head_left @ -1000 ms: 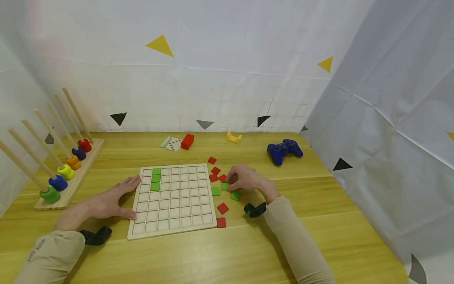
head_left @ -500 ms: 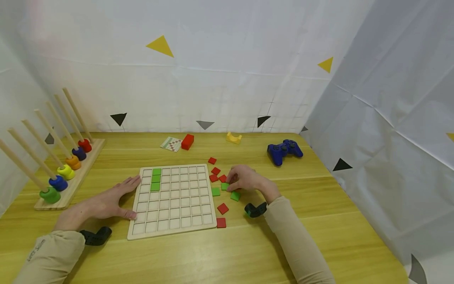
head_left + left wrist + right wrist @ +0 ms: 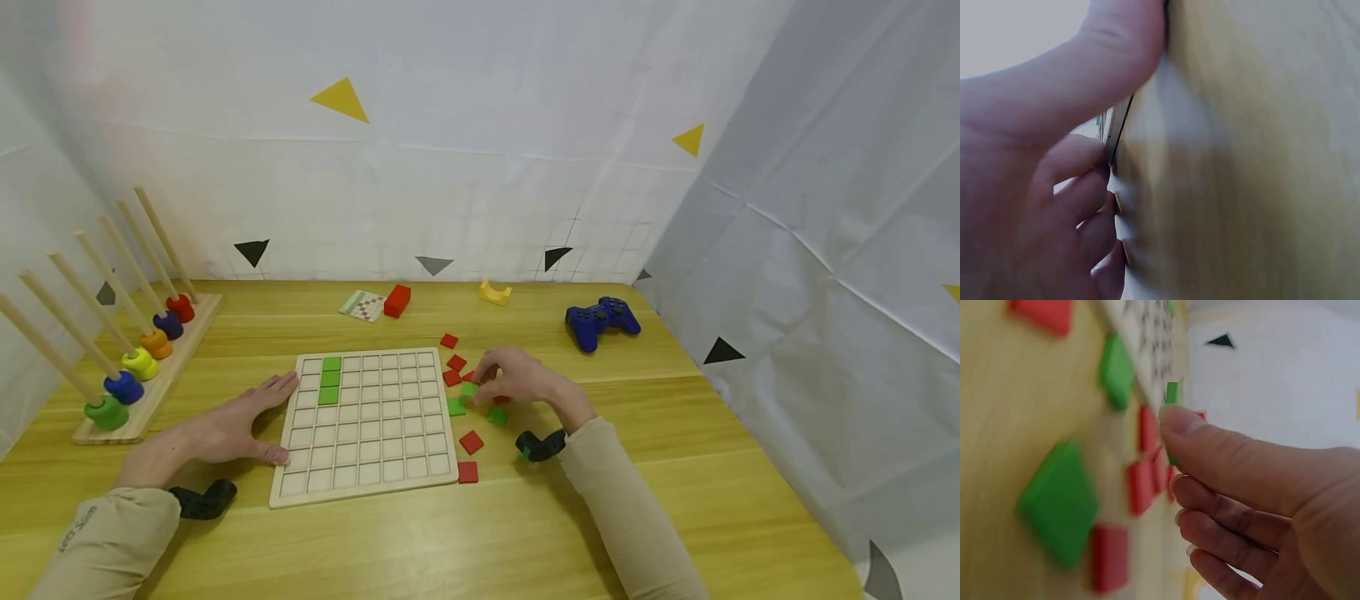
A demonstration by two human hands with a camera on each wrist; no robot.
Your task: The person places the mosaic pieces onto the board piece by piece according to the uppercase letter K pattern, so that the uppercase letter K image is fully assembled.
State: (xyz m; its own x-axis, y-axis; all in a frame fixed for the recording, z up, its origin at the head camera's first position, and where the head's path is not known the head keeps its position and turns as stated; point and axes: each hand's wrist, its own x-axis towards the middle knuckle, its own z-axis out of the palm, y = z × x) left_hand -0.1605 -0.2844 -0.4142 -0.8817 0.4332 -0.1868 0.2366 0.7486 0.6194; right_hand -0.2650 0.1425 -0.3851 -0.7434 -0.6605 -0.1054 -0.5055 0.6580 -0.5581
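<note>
A pale wooden grid board (image 3: 370, 446) lies on the table, with three green tiles (image 3: 329, 378) in its second column near the far side. At the board's left edge rests my left hand (image 3: 225, 425), fingers extended, its thumb touching the board's rim. My right hand (image 3: 517, 377), right of the board, pinches a green square tile (image 3: 1172, 394) between thumb and finger, lifted off the table. Below it lie two loose green tiles, one by the board (image 3: 456, 407) and one to its right (image 3: 497, 415). Several red tiles (image 3: 471, 442) are scattered around.
A bead stacker with upright pegs (image 3: 161, 367) stands at the left. Toward the back lie a patterned card (image 3: 363, 306), a red block (image 3: 397, 301) and a yellow arch-shaped block (image 3: 495, 292). A blue game controller (image 3: 602, 322) sits at the back right.
My right hand has lifted the green tile from among the loose tiles and moved it slightly left. A red tile now shows beneath the hand. My left hand has not moved.
</note>
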